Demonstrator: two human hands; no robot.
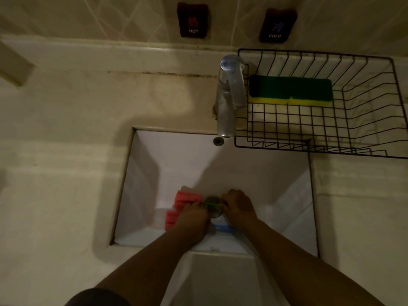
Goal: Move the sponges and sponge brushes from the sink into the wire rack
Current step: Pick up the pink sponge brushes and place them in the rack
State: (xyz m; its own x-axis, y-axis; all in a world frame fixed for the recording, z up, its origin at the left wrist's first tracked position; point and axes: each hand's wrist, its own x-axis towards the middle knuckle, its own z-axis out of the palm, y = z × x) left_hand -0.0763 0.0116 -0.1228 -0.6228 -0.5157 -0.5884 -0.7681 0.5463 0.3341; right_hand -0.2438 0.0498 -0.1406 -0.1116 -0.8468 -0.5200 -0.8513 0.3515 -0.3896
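Both hands are down in the white sink [145, 173], close together over the drain [213, 207] at the basin floor. The left hand [193, 215] and right hand [239, 207] each have fingers curled around opposite ends of a thin green handle [210, 203] stretched between them; what the handle carries is hidden. Red ribbed sponges [184, 200] lie on the sink floor just left of the left hand, partly covered by it. A blue item [221, 228] lies near the front wall, between the wrists. The black wire rack [362, 102] stands on the counter right of the tap [229, 93], holding green-and-yellow sponges [290, 90] side by side against its back
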